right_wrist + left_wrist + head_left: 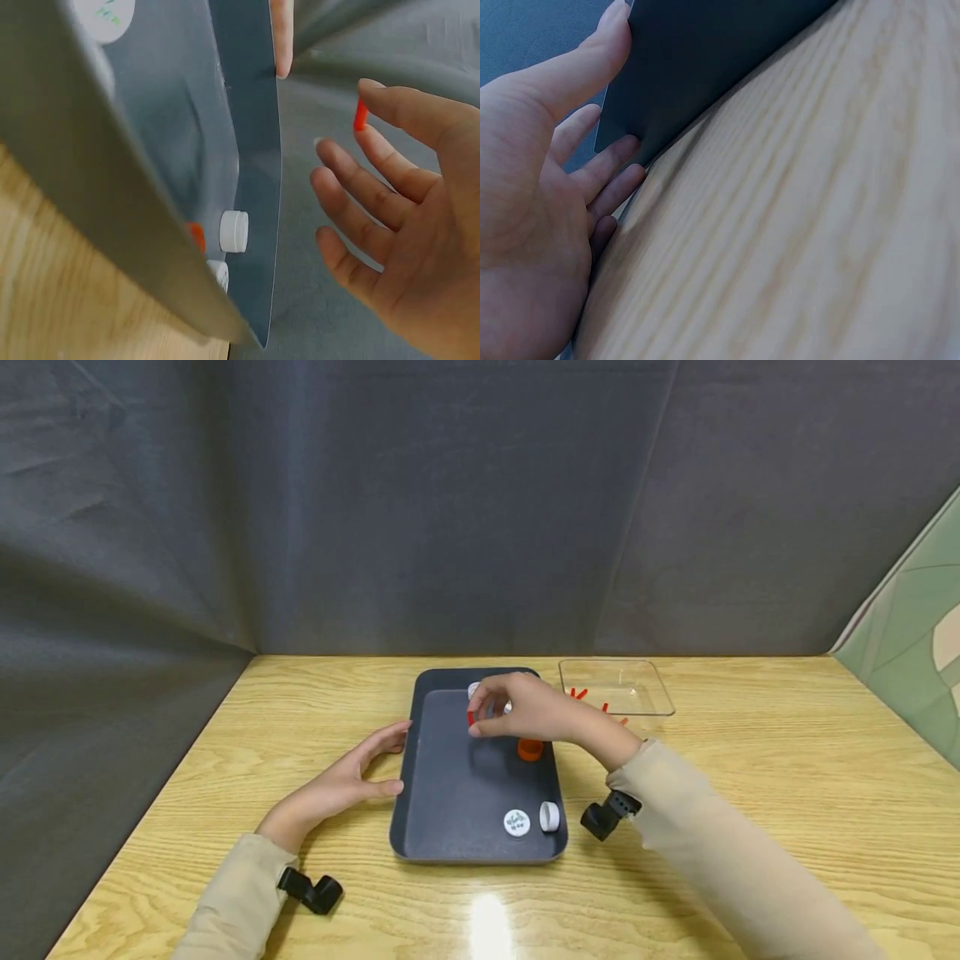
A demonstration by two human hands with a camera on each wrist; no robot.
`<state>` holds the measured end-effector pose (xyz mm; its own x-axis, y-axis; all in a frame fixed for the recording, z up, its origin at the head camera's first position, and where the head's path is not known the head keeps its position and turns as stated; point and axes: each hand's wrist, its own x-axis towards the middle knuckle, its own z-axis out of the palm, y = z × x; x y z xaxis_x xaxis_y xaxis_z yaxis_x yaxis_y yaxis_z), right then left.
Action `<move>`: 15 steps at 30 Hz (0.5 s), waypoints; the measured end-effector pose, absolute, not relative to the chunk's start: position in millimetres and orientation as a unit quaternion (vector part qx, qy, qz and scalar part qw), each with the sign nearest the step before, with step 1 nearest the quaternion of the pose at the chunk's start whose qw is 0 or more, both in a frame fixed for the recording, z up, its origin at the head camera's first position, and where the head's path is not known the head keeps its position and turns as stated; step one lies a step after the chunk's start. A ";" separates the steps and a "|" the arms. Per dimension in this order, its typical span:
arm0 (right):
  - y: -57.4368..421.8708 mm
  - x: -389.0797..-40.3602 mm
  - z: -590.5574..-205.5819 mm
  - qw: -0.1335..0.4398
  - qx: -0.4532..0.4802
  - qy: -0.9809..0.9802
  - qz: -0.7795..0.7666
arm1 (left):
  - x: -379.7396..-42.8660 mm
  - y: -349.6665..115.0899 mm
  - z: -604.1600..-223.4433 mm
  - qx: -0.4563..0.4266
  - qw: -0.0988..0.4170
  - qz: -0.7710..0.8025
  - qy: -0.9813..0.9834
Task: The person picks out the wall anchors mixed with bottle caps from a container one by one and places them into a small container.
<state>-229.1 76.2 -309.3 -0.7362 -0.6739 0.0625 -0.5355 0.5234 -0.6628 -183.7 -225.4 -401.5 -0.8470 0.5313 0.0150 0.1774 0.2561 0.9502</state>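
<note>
My right hand (528, 706) pinches a small red stick (361, 115) upright between thumb and index finger, above the dark grey tray (442, 793). The other fingers of that hand are spread and bent loosely, as the right wrist view shows. At the tray's left side, my left hand (348, 783) has thumb and fingertips right at the rim, with its fingers apart. Below the right hand an orange cap (530, 750) lies in the tray. A white cap with green print (517, 822) and a white cap on its side (550, 817) lie near the tray's front right corner.
Behind the tray's right side stands a clear plastic box (663, 687) with several red sticks (604, 707) in it. Another white cap (473, 690) is at the tray's far end, partly hidden by the right hand. A dark cloth (450, 510) hangs behind the wooden table (787, 760).
</note>
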 end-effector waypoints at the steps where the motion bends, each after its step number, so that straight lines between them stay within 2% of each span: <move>1: 78.7 -228.2 -309.7 0.095 -0.345 0.866 -0.349 | -183.7 -225.4 -401.7 0.228 0.155 0.566 0.777; 15: 120.3 -212.2 -306.2 0.050 -0.298 0.872 -0.384 | -184.4 -226.4 -402.2 0.225 0.158 0.570 0.774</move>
<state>-212.2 120.3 -306.2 -0.8177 -0.5577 0.1423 -0.4814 0.5272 -0.7002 -184.4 -226.4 -402.2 -0.8489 0.5284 0.0113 0.1677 0.2491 0.9538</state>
